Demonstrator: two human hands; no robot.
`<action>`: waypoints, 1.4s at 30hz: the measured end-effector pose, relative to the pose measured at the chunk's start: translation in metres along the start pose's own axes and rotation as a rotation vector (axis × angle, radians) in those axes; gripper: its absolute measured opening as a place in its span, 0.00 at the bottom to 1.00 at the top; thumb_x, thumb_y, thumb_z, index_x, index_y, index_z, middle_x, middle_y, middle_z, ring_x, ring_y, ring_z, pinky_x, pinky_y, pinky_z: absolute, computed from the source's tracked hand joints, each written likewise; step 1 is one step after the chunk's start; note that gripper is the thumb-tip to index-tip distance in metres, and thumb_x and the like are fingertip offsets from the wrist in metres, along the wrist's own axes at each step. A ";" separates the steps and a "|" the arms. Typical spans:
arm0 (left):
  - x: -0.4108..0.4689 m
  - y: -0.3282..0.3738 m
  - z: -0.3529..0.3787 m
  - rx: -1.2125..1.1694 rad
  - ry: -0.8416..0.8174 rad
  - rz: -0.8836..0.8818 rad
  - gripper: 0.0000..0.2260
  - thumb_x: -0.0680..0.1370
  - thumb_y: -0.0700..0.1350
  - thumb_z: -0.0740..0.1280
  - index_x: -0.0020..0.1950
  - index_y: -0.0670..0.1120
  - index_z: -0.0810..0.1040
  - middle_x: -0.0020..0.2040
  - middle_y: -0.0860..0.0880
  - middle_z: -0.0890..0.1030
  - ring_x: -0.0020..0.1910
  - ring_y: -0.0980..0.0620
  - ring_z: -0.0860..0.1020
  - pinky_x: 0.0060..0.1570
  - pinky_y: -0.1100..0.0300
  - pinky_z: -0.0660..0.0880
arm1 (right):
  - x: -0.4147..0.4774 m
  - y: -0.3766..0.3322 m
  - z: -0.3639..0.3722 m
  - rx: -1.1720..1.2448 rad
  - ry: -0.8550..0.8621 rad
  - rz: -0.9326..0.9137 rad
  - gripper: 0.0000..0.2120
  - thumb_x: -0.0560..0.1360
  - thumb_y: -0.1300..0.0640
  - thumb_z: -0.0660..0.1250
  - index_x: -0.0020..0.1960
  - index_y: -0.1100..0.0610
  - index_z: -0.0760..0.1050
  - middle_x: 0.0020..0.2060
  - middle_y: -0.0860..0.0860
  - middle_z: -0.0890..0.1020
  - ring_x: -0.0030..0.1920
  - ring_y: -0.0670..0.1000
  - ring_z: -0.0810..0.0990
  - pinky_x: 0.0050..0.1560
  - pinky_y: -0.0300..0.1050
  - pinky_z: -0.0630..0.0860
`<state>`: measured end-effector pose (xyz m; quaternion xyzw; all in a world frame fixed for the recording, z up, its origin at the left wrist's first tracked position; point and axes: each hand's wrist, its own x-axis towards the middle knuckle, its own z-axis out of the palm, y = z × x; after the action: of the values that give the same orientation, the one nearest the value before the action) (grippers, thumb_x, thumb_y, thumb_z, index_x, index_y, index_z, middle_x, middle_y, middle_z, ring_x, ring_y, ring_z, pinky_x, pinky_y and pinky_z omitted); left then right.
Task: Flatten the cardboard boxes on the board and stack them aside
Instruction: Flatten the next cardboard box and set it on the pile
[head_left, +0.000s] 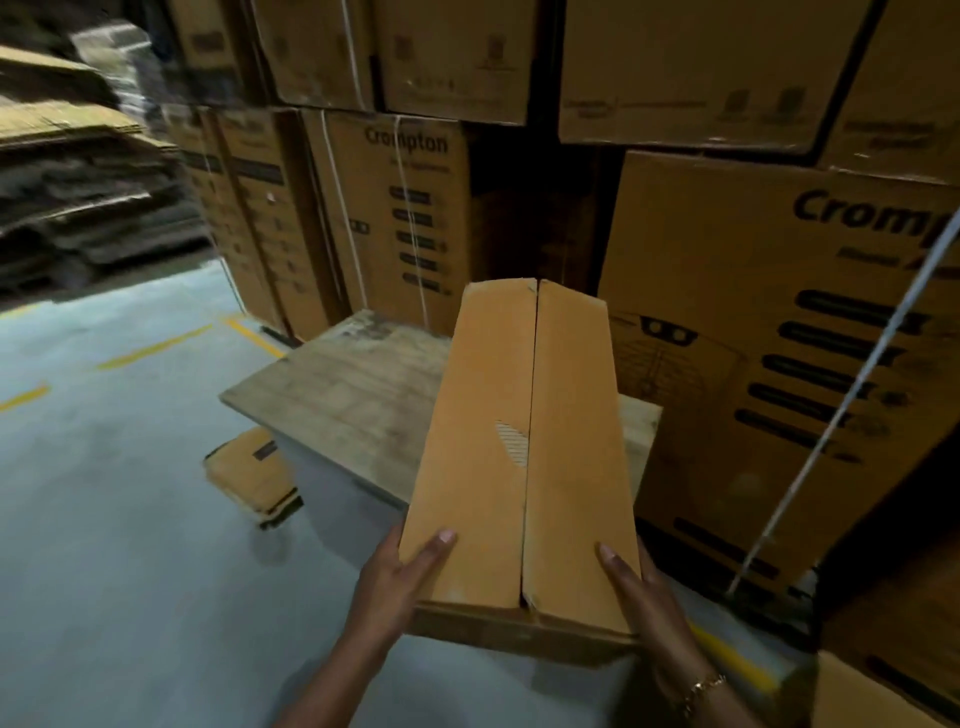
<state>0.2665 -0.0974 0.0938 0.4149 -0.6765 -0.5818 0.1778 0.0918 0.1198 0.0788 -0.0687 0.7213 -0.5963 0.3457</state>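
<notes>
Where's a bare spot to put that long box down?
The wooden board is bare left of the long box that the left hand and right hand hold. The grey floor is open left of the flat pile. Crowded: stacked cartons stand close behind and to the right.

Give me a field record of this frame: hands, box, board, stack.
board: wooden, worn top
box: long, unflattened, flaps closed, over board
left hand: grips box's near left corner
right hand: grips box's near right corner
flat stack: on floor, left of board
cartons: printed, stacked behind board
</notes>
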 end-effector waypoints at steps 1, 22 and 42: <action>0.011 0.001 -0.010 0.000 0.013 -0.005 0.22 0.71 0.67 0.69 0.61 0.61 0.74 0.52 0.60 0.80 0.53 0.54 0.79 0.56 0.50 0.77 | 0.009 -0.006 0.013 0.010 -0.017 -0.001 0.55 0.51 0.19 0.68 0.73 0.37 0.60 0.60 0.48 0.77 0.56 0.55 0.80 0.52 0.53 0.79; 0.301 0.042 -0.076 0.048 0.023 -0.105 0.33 0.71 0.71 0.67 0.72 0.57 0.70 0.64 0.51 0.78 0.58 0.48 0.77 0.61 0.48 0.74 | 0.287 -0.105 0.152 -0.033 -0.088 -0.040 0.45 0.58 0.22 0.68 0.72 0.33 0.63 0.66 0.43 0.76 0.64 0.52 0.76 0.67 0.60 0.72; 0.414 -0.021 -0.136 0.739 -0.383 0.231 0.59 0.57 0.84 0.59 0.77 0.62 0.31 0.80 0.58 0.39 0.76 0.51 0.61 0.66 0.52 0.71 | 0.300 -0.103 0.242 -0.998 0.069 -0.066 0.64 0.57 0.15 0.57 0.79 0.43 0.32 0.76 0.40 0.32 0.79 0.48 0.50 0.73 0.46 0.62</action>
<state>0.1271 -0.5027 0.0091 0.2566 -0.9023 -0.3433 -0.0475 -0.0254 -0.2593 0.0355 -0.2290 0.9270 -0.1910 0.2276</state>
